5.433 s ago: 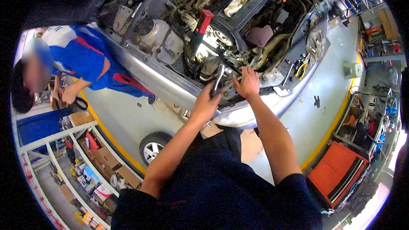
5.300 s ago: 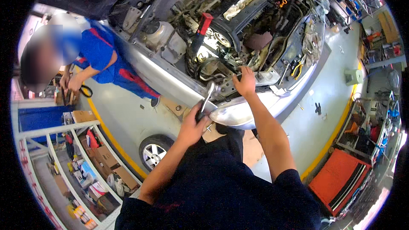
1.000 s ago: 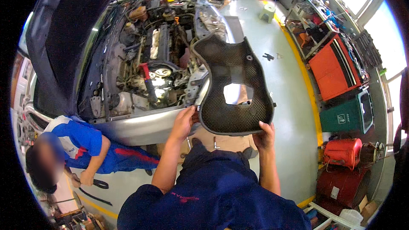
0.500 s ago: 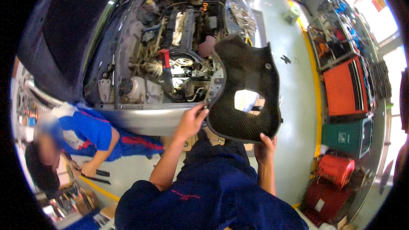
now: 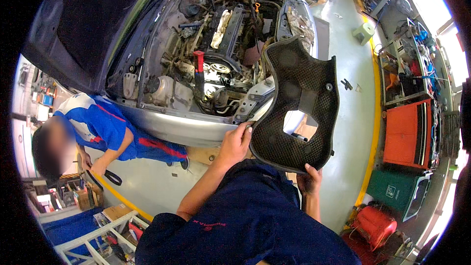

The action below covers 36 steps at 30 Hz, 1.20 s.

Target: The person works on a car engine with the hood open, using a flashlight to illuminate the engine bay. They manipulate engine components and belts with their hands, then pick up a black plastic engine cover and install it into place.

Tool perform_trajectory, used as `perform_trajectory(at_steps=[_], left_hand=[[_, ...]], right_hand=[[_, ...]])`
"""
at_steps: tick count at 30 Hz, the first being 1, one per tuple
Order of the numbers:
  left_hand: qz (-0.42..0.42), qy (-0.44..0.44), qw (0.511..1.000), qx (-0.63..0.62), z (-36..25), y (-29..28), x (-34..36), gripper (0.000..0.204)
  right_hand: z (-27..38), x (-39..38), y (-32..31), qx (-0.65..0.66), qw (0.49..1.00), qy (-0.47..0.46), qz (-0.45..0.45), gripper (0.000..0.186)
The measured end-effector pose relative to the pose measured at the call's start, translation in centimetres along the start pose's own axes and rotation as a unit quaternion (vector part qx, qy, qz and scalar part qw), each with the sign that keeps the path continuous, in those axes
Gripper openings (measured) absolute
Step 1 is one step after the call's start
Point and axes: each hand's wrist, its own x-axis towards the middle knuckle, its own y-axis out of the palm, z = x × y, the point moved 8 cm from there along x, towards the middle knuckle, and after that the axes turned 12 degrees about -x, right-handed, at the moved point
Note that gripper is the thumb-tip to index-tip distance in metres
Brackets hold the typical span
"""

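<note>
Both hands on a large black cover point(image 5: 304, 99), held in front of the body, just beside the front corner of the silver car point(image 5: 181, 126), hood raised. Textured face up toward the wearer; pale light shows through the hole in its lower part. Step in hand looks like handling the loose panel, perhaps checking or turning it. Next move, I judge, calls for an even two-sided grip and care that the rim stays off the bodywork. Left hand point(image 5: 236, 143): thumb and fingers nearly closed, pinching the lower left edge. Right hand point(image 5: 309, 180): thumb over the bottom rim, fingers mostly hidden beneath, so their exact spread cannot be told; grip looks closed. Off left, a co-worker point(image 5: 100, 118) handles a black strap point(image 5: 114, 178).
</note>
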Motion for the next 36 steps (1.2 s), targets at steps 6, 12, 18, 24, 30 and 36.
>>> perform_trajectory(at_steps=[6,12,18,24,30,36], left_hand=[[-0.041,-0.004,0.999,0.017,-2.2,2.0,0.8,0.026],[-0.011,-0.113,0.993,0.042,-2.5,2.2,1.5,0.027],[0.075,0.027,0.997,-0.022,-3.3,2.1,1.7,0.041],[0.243,-0.01,0.946,-0.212,2.4,-0.3,1.2,0.063],[0.046,-0.167,0.982,-0.071,17.1,-12.0,7.8,0.045],[-0.082,-0.126,0.982,0.114,29.0,-20.4,18.0,0.059]], right_hand=[[0.7,2.8,-1.1,0.037,0.998,0.025,0.039,0.064],[0.1,4.6,-1.9,0.047,0.996,0.057,0.046,0.065],[0.3,4.7,-2.0,0.066,0.997,0.009,0.045,0.068],[0.4,1.3,-1.1,0.001,1.0,-0.011,-0.003,0.067],[-2.3,-2.1,-3.0,0.028,0.998,-0.036,-0.049,0.059],[-3.1,-6.5,-0.4,0.01,0.992,-0.017,-0.125,0.061]])
